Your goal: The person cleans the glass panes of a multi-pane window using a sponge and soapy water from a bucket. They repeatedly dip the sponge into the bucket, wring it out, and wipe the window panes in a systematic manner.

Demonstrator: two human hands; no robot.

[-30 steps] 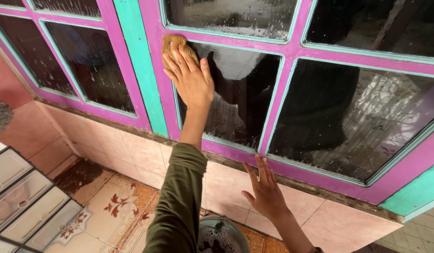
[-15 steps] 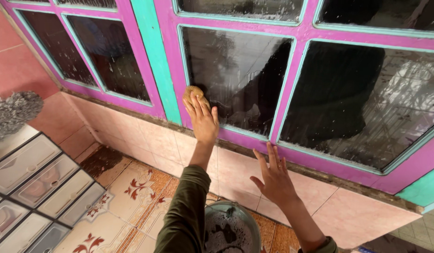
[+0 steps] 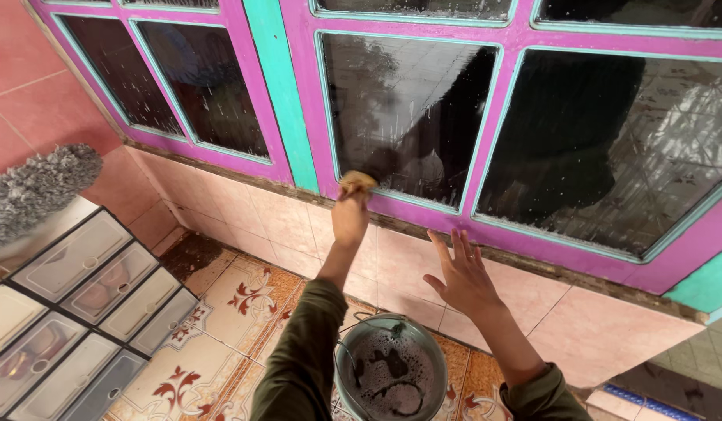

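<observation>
**Sponge at the pane's bottom-left corner, other hand flat on the tile**

Our left hand (image 3: pixel 350 218) is up at the window, fingers closed on a tan sponge (image 3: pixel 357 181) and pressing it into the bottom-left corner of the middle glass pane (image 3: pixel 408 109), right where the glass meets the pink frame (image 3: pixel 501 132). Only the top of the sponge shows above the knuckles. The olive sleeve (image 3: pixel 302 351) runs from the near edge up to that wrist.

Our right hand (image 3: pixel 464 277) is empty, fingers spread, palm toward the pink tiled wall (image 3: pixel 579 335) just below the sill. Fingertips look to be touching the tile; we can't tell how firmly.

The pane is wet, with streaks and soap specks across it and a dark reflection of a person in the glass. The right pane (image 3: pixel 610 140) shows the same dark reflection. Further panes sit to the far left (image 3: pixel 197 78), with a teal upright (image 3: pixel 279 93) between the two pink frames.

On the floor, near and between the two arms, stands a grey-green metal bucket (image 3: pixel 344 366) with dark foamy water in it and a wire handle lying along the left rim. It sits on patterned floor tiles (image 3: pixel 236 300) with red floral motifs; the tiles by the wall look wet.

At the near left stands a set of clear plastic drawers (image 3: pixel 88 304) with black frames. Above them lies a grey fluffy duster head (image 3: pixel 37 187).
</observation>
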